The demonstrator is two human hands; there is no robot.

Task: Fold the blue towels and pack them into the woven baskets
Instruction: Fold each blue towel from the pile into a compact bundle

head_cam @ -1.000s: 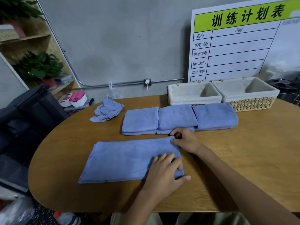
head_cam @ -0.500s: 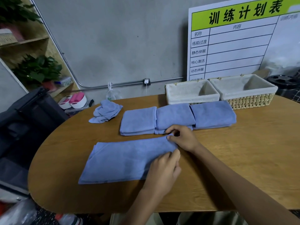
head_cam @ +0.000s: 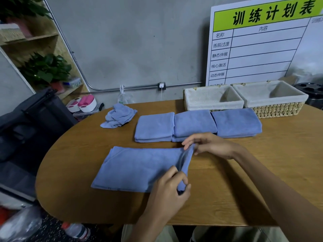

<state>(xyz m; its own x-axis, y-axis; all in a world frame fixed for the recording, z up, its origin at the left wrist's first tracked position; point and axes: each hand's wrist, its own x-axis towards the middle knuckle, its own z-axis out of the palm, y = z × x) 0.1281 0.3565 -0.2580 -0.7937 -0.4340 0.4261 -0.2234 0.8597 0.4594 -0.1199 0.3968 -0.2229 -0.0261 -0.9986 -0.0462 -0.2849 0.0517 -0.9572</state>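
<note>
Two hands are at work on one half-folded blue towel [head_cam: 139,166], which lies flat on the wooden table [head_cam: 262,172] in front of the person. Behind it, two woven baskets sit side by side at the far edge, the left basket [head_cam: 212,100] and the right basket [head_cam: 277,109], both showing only their pale liners. Just in front of the baskets is a row of three folded towels [head_cam: 195,124], edges touching. One crumpled towel [head_cam: 118,117] lies apart at the far left, not yet folded.

Right hand [head_cam: 215,145]: fingers curled, pinching the far right corner of the towel, which is raised off the table. Left hand [head_cam: 167,191]: thumb and fingers pinching the near right corner, also lifted.

Handling judgement: the cloth is soft, light and limp, with no stiffness of its own; it sags between the two grips. Corners are the correct hold, kept level so the edge stays straight when carried over to the left.

Compared with a second ago: both hands then lay flat, pressing the right end down; the same end is now gripped and lifted. The folded row, crumpled towel and baskets are unchanged.
</note>
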